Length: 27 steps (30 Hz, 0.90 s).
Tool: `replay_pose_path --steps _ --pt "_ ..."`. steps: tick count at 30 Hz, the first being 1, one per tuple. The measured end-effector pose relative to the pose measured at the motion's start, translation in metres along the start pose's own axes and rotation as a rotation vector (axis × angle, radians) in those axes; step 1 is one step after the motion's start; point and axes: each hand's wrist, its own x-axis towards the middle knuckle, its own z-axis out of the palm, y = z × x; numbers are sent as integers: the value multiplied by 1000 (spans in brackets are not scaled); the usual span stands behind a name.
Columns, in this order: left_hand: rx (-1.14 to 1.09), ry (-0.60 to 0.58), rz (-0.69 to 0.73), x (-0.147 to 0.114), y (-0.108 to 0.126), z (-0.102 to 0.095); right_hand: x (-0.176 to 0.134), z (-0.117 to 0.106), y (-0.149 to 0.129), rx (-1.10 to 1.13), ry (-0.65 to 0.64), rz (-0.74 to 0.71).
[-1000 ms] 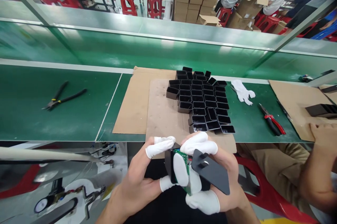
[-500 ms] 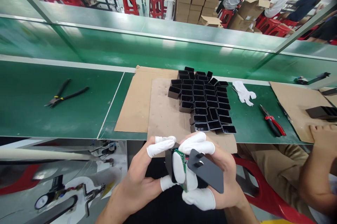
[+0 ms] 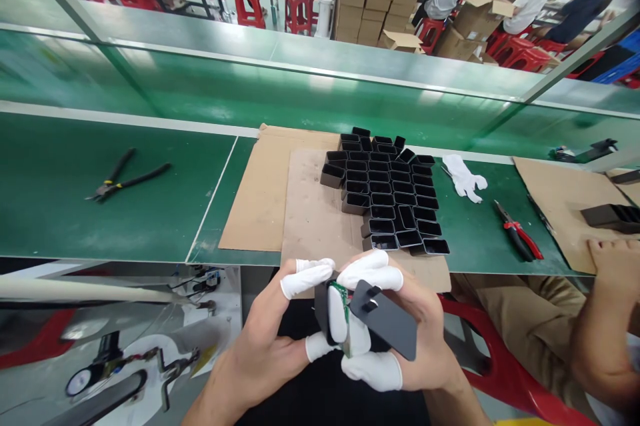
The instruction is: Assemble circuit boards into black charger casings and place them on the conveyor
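My left hand point(image 3: 267, 329), with white finger cots on its thumb and fingers, grips a small black case point(image 3: 321, 306) whose mouth faces right. In my right hand point(image 3: 425, 326), also in finger cots, is an electronic assembly: a green circuit board point(image 3: 345, 299) with white padded blocks point(image 3: 338, 323) on it. A flat dark end plate point(image 3: 393, 326) with a slotted tab hangs from its right side, tilted down to the right. The assembly's left end is at the case mouth; how far it reaches inside is hidden. Both hands are above my lap, in front of the bench edge.
Many open black cases point(image 3: 380, 186) stand packed on cardboard point(image 3: 310, 213). Black-handled pliers point(image 3: 117, 179) lie left; a white glove point(image 3: 465, 176) and red-black pliers point(image 3: 517, 229) lie right. A co-worker's arm point(image 3: 605, 319) rests at the right. A machine with a gauge point(image 3: 80, 383) stands lower left.
My right hand has shifted slightly left with the assembly and end plate, bringing them closer to the black case. My left hand has hardly moved.
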Motion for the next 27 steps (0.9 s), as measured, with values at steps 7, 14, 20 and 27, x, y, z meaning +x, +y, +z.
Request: replay_pose_path --steps 7,14,20,27 --pt "0 -3 -23 0 -2 2 -2 0 3 -82 -6 11" --pt "-61 27 -34 1 -6 6 -8 -3 13 -90 -42 156" --pt "-242 150 -116 -13 -16 15 -17 0 30 51 61 183" --pt "-624 214 -255 -2 0 21 -26 0 51 79 10 97"
